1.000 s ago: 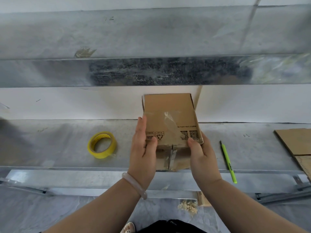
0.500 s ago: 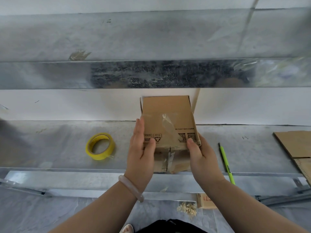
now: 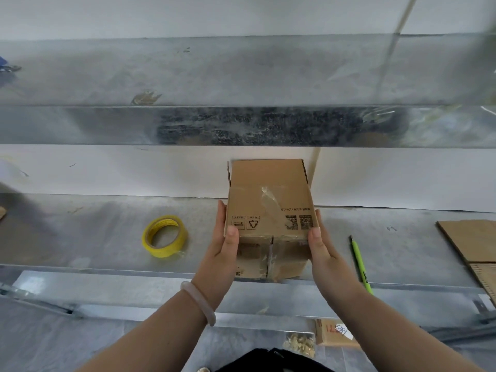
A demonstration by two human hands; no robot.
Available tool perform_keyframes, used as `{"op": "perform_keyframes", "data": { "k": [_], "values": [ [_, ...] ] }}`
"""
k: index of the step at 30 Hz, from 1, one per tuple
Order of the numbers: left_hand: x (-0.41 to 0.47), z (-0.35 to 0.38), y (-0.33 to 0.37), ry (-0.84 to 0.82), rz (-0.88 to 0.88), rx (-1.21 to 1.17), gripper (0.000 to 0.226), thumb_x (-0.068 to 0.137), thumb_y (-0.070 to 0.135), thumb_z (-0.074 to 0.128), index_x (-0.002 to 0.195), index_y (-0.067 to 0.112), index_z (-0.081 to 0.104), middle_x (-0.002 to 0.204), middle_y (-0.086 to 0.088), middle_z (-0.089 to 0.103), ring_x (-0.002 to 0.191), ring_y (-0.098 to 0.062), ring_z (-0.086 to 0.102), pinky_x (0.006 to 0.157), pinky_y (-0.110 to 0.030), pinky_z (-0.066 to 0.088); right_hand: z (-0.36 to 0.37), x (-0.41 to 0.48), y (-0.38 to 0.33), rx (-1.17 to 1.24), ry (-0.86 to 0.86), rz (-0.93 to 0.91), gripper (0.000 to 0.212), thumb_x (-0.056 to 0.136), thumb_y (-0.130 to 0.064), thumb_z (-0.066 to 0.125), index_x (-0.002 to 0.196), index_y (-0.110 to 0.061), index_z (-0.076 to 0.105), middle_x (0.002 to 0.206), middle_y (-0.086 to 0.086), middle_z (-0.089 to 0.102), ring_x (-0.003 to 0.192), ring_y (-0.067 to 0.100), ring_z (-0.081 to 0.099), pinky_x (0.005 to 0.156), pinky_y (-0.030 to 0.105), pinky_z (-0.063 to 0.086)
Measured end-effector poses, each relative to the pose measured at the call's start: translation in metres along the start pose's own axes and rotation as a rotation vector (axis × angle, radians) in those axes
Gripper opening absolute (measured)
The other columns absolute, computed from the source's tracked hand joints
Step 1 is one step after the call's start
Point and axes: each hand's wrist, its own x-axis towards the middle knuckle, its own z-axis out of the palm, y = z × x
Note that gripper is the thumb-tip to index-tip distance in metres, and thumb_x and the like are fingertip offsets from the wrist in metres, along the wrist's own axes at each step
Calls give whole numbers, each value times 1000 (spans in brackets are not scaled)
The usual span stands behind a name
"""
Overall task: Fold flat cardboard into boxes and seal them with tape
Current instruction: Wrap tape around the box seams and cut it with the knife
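Observation:
A small brown cardboard box (image 3: 268,200) is held above the metal shelf (image 3: 80,237), its printed side facing up with a strip of clear tape across it. Its taped end with two closed flaps faces me. My left hand (image 3: 222,253) grips the box's left side, thumb on the top face. My right hand (image 3: 324,253) grips the right side the same way. A roll of yellow tape (image 3: 164,236) lies flat on the shelf, left of the box and apart from my left hand.
A green pen (image 3: 361,264) lies on the shelf right of my right hand. Flat cardboard sheets (image 3: 472,240) lie at the far right. A metal upper shelf (image 3: 241,124) overhangs the box. Below, on the floor, sit a small marked cardboard piece (image 3: 335,332) and a bag of small parts (image 3: 299,343).
The box and both hands have stayed almost in place; the box has squared up a little, and my view has tilted down slightly.

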Motion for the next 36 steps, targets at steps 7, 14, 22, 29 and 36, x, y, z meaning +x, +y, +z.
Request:
{"op": "perform_keyframes", "data": {
  "k": [7, 14, 22, 29, 36],
  "values": [
    [5, -14, 29, 7, 68, 79, 75, 90, 21, 62, 148, 36, 16, 104, 41, 57, 98, 23, 53, 82, -4, 43, -10, 1, -33, -43, 77, -83, 61, 86, -66, 16, 143, -45, 28, 128, -21, 46, 121, 5, 42, 109, 29, 32],
    [30, -41, 52, 235, -102, 3, 47, 88, 55, 55, 127, 30, 54, 113, 8, 65, 103, -10, 61, 88, -33, 52, -34, -3, -43, -97, -94, -244, 47, 83, -57, 64, 125, -55, 44, 138, -31, 45, 122, -4, 50, 102, 30, 46],
    [19, -36, 33, 117, -165, -83, 38, 89, 43, 60, 124, 36, 46, 116, 4, 56, 91, -10, 63, 64, -38, 59, -44, -3, -49, -406, -267, -251, 75, 87, -49, 64, 147, -54, 19, 151, -31, 24, 134, -3, 31, 97, 14, 32],
    [24, -55, 15, 144, -98, -38, 30, 82, 34, 73, 107, 29, 59, 111, -5, 62, 98, -23, 64, 68, -35, 60, -36, 2, -58, -364, -238, -247, 55, 92, -47, 54, 144, -49, 35, 146, -29, 32, 130, -6, 34, 106, 18, 29],
    [7, -57, -27, 210, -287, -436, 31, 92, 36, 56, 109, 11, 58, 102, -8, 66, 93, -23, 60, 66, -39, 56, -32, -19, -18, -430, 424, -635, 40, 87, -57, 49, 116, -31, 59, 122, -12, 52, 120, 10, 48, 98, 41, 46]
  ]
}}
